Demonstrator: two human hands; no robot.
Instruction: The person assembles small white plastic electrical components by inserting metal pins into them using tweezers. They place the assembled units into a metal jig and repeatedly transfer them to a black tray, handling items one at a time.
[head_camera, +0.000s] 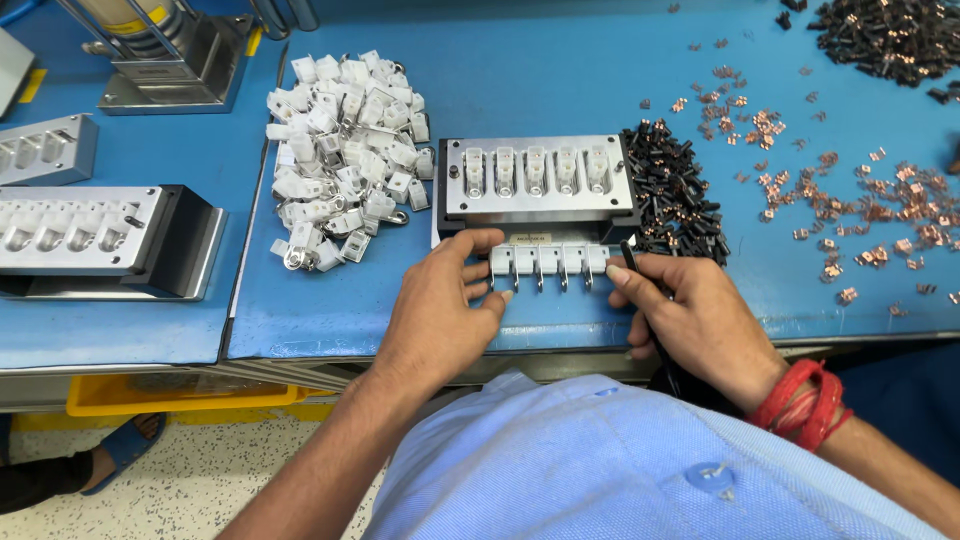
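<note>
White housings (548, 262) in a row of five sat at frame centre, pinched at each end by the left hand (440, 300) and right hand (690, 310), fingers curled closed to keep them aligned below the metal fixture (538, 180) on the blue surface (560, 80).
</note>
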